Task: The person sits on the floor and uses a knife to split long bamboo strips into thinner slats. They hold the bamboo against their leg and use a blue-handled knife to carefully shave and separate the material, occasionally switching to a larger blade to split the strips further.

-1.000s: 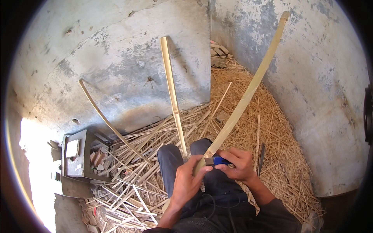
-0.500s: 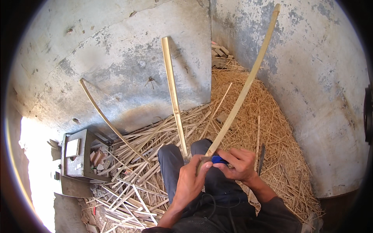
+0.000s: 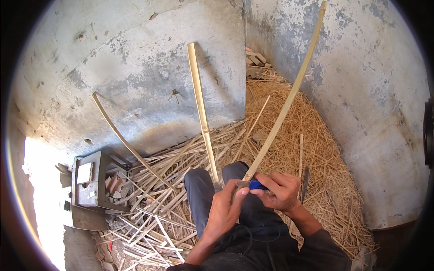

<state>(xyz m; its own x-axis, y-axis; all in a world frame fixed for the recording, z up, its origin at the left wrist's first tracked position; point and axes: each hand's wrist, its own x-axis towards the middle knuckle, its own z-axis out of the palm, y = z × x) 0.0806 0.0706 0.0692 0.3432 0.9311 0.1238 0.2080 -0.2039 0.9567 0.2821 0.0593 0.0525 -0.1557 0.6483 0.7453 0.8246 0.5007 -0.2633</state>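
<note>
Strip (image 3: 285, 110) in left grip (image 3: 224, 205), cabinet (image 3: 88, 195) far left, straw (image 3: 332, 192) right

Pale strip (image 3: 285, 110) — lower end mostly hidden by left hand (image 3: 223, 205)

Heaped shavings (image 3: 332, 187) and loose wooden strips (image 3: 168, 205) suggest a workshop.

Pale yellow strip (image 3: 280, 119), blue tool handle (image 3: 257, 185), dark trousers (image 3: 255, 211); blotchy grey-white wall (image 3: 131, 77), golden shavings (image 3: 327, 183)
</note>
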